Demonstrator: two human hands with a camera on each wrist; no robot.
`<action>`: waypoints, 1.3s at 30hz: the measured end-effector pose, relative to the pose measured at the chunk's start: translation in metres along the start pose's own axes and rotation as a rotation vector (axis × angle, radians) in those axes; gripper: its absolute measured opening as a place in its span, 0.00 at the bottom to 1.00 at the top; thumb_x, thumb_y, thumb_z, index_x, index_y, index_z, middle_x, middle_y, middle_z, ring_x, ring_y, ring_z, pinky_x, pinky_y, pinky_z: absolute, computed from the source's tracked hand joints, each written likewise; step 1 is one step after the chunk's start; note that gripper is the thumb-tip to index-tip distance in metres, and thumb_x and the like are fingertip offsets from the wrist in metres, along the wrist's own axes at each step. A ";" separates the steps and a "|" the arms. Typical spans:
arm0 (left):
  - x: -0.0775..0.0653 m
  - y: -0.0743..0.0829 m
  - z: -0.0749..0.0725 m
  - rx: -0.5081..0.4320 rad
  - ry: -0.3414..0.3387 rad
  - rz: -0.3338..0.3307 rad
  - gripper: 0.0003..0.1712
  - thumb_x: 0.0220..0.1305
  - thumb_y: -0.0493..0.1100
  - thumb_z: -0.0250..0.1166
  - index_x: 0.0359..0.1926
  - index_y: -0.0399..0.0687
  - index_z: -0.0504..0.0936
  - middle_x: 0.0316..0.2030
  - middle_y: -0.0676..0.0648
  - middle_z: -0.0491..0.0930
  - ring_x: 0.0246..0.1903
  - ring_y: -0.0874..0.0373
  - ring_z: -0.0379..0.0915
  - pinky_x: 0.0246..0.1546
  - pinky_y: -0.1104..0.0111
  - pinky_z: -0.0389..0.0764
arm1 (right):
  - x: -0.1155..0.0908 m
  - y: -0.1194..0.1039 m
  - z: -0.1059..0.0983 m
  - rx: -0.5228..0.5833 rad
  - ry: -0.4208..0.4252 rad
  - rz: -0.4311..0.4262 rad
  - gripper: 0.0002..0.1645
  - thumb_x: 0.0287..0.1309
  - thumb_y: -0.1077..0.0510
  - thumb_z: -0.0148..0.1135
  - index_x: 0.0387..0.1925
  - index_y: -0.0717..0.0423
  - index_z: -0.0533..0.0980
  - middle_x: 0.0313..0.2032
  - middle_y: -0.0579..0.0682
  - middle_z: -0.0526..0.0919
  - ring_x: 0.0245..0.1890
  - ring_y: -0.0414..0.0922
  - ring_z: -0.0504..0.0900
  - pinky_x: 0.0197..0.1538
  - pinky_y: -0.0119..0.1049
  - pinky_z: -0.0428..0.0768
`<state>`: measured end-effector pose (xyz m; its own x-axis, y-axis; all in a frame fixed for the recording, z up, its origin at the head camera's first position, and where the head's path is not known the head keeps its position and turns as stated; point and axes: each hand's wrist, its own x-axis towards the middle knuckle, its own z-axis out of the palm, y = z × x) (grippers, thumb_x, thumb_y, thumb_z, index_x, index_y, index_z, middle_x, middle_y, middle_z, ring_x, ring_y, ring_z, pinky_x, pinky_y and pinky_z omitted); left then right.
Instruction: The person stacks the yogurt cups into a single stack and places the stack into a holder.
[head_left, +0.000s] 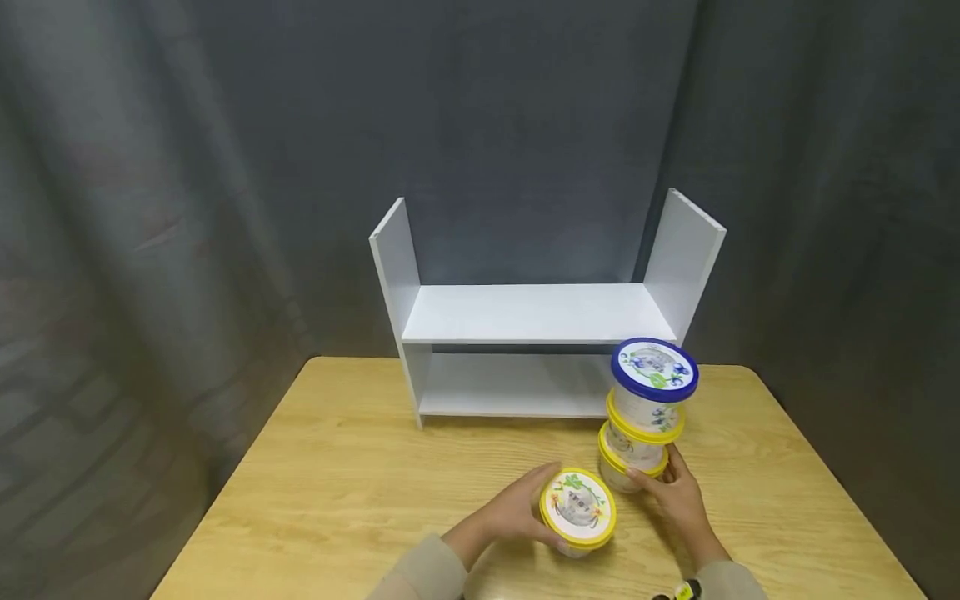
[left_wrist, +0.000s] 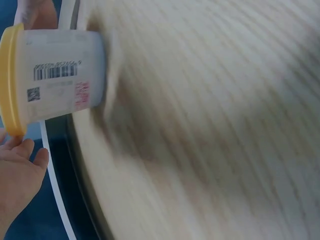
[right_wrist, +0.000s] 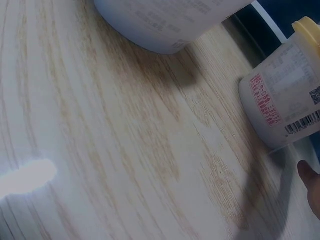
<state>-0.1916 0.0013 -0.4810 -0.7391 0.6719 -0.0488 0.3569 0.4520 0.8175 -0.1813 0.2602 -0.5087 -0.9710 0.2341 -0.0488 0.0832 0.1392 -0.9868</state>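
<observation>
My left hand (head_left: 517, 504) holds a yellow-lidded tub (head_left: 579, 510) on the near part of the table, fingers at its far side and thumb at the near side. The left wrist view shows this tub (left_wrist: 62, 75) side-on, with a barcode on its wall. To its right rises a stack of three tubs: a blue-lidded one (head_left: 654, 371) on top, a yellow-lidded tub (head_left: 633, 446) in the middle and another yellow-lidded tub (head_left: 613, 477) at the bottom. My right hand (head_left: 678, 500) grips the bottom tub low down, thumb in front, fingers round its right side.
Behind the tubs stands a white two-tier shelf (head_left: 536, 312) with upright side panels. The stack overlaps its right front corner in the head view. Grey curtains (head_left: 525, 142) hang round the wooden table (head_left: 337, 492).
</observation>
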 end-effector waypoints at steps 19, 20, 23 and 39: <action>0.000 -0.003 0.012 -0.035 0.061 -0.036 0.60 0.29 0.53 0.74 0.65 0.53 0.50 0.62 0.51 0.52 0.60 0.52 0.49 0.57 0.54 0.54 | -0.001 -0.001 0.002 0.002 -0.005 0.003 0.57 0.45 0.57 0.64 0.65 0.52 0.35 0.63 0.63 0.45 0.61 0.56 0.46 0.60 0.47 0.50; 0.000 -0.003 0.013 -0.035 0.067 -0.028 0.60 0.28 0.53 0.74 0.65 0.52 0.51 0.62 0.51 0.53 0.60 0.52 0.49 0.57 0.54 0.54 | -0.001 0.000 0.002 0.005 -0.005 0.006 0.57 0.45 0.57 0.64 0.65 0.52 0.35 0.63 0.62 0.45 0.61 0.56 0.45 0.61 0.46 0.49; -0.001 -0.005 0.014 -0.031 0.094 -0.023 0.60 0.28 0.54 0.74 0.64 0.53 0.52 0.62 0.51 0.54 0.59 0.52 0.50 0.56 0.54 0.55 | 0.000 0.003 0.002 0.002 -0.004 0.010 0.58 0.45 0.57 0.65 0.65 0.52 0.35 0.63 0.63 0.45 0.61 0.57 0.46 0.61 0.47 0.50; -0.005 0.005 -0.002 -0.139 0.190 -0.032 0.56 0.31 0.52 0.74 0.64 0.53 0.54 0.61 0.50 0.55 0.59 0.50 0.50 0.56 0.50 0.53 | -0.006 -0.005 0.003 0.009 -0.003 0.018 0.57 0.47 0.58 0.63 0.65 0.50 0.33 0.63 0.63 0.44 0.61 0.57 0.45 0.60 0.47 0.51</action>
<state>-0.1876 -0.0009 -0.4758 -0.8479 0.5297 0.0220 0.2590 0.3775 0.8891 -0.1768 0.2552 -0.5036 -0.9701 0.2335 -0.0666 0.0983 0.1266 -0.9871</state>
